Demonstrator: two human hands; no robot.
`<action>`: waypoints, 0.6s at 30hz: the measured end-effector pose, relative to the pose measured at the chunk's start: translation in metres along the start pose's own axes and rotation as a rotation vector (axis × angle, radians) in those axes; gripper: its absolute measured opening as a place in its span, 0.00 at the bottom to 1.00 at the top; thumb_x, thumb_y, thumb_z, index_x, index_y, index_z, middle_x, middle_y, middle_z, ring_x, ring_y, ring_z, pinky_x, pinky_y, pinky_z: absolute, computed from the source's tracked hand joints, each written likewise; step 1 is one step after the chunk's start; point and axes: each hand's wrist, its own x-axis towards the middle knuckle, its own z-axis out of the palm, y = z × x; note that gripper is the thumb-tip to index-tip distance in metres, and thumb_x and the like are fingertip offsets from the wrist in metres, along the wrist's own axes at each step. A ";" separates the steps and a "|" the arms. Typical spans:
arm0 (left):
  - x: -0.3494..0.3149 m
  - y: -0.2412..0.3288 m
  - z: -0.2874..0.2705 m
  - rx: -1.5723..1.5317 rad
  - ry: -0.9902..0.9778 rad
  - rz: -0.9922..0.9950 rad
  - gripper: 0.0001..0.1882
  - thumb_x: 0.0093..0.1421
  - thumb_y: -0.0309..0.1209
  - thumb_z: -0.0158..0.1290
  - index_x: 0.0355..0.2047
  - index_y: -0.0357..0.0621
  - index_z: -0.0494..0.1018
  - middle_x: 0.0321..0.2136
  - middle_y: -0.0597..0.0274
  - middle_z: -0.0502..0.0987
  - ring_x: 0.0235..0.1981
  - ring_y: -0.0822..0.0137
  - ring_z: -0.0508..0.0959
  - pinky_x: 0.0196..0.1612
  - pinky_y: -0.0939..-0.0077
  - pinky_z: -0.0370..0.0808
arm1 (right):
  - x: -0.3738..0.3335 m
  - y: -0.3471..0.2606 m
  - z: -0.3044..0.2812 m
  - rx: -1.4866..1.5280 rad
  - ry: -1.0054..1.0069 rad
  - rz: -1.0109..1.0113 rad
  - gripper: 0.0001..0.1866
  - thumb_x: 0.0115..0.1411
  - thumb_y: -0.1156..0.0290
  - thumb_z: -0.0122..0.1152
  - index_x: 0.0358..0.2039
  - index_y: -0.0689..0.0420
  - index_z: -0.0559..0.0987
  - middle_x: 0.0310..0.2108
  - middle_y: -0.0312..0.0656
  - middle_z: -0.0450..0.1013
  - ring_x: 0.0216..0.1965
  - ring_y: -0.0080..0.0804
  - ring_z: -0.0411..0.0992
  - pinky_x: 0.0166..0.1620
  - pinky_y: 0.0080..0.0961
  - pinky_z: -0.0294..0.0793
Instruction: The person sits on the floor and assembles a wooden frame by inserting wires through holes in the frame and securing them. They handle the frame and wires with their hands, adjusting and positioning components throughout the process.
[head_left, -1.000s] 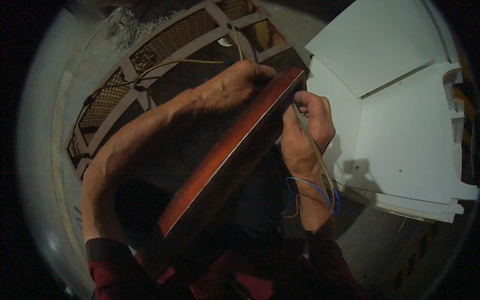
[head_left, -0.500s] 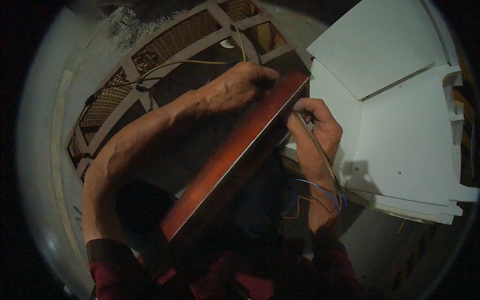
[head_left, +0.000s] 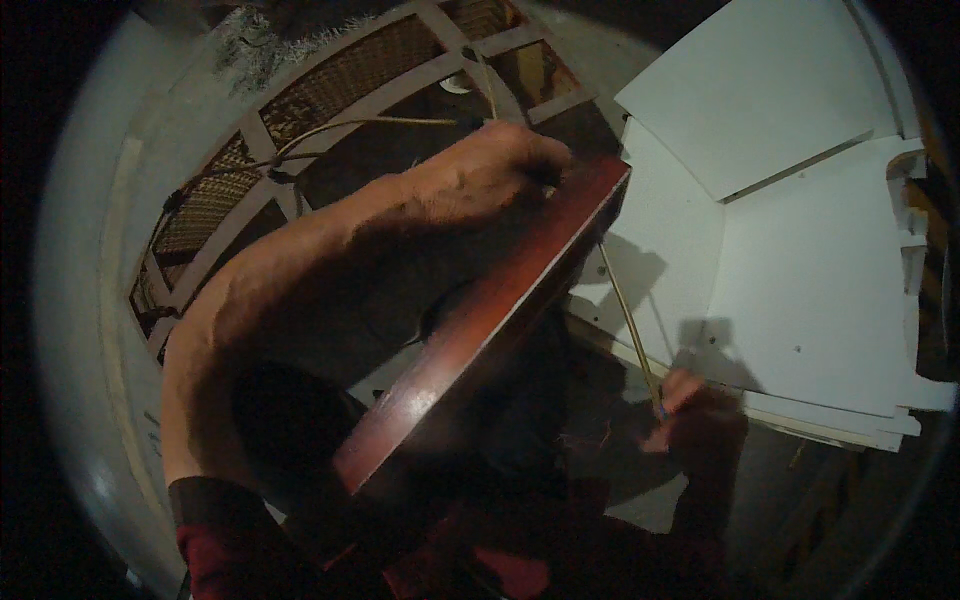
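Note:
A glossy reddish-brown wooden board (head_left: 470, 325) lies slanted across the middle, seen mostly along its edge. My left hand (head_left: 505, 165) is closed at the board's upper end, its fingertips partly hidden there. Stretched nearly straight, a yellowish-brown cable (head_left: 625, 310) runs from behind the board's right side down to my right hand (head_left: 678, 408). That hand is blurred, with its fingers closed on the cable. Thin loose wires (head_left: 600, 437) show faintly beside it. Another stretch of cable (head_left: 380, 122) comes from the left toward my left hand.
White panels (head_left: 800, 270), set at angles to each other, stand at the right. Behind my left arm is a grey lattice frame (head_left: 400, 75) with woven infill. A silvery tinsel-like bundle (head_left: 250, 45) lies at the far left.
My right hand has moved down and away from the board, drawing the cable out straight. The board has shifted slightly right and down. My left hand stays close to its upper end.

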 end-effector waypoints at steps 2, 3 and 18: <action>-0.001 0.001 -0.003 -0.054 -0.022 -0.065 0.07 0.57 0.19 0.51 0.36 0.33 0.73 0.27 0.50 0.76 0.31 0.62 0.76 0.39 0.63 0.73 | -0.030 0.014 -0.027 -0.015 0.067 0.069 0.06 0.51 0.76 0.65 0.27 0.60 0.75 0.24 0.40 0.69 0.26 0.28 0.68 0.28 0.26 0.66; -0.001 0.001 -0.005 -0.050 -0.042 -0.031 0.10 0.55 0.18 0.50 0.38 0.33 0.73 0.30 0.51 0.77 0.34 0.63 0.76 0.41 0.65 0.73 | -0.043 0.021 -0.040 -0.032 0.110 0.103 0.06 0.52 0.76 0.64 0.27 0.60 0.75 0.24 0.40 0.68 0.26 0.28 0.67 0.28 0.26 0.66; -0.014 -0.007 -0.001 0.145 0.118 0.087 0.18 0.52 0.15 0.45 0.44 0.33 0.73 0.36 0.40 0.79 0.42 0.44 0.79 0.46 0.55 0.74 | -0.101 0.181 -0.175 -0.688 0.147 0.400 0.09 0.63 0.70 0.52 0.27 0.61 0.71 0.24 0.41 0.64 0.26 0.28 0.63 0.29 0.28 0.65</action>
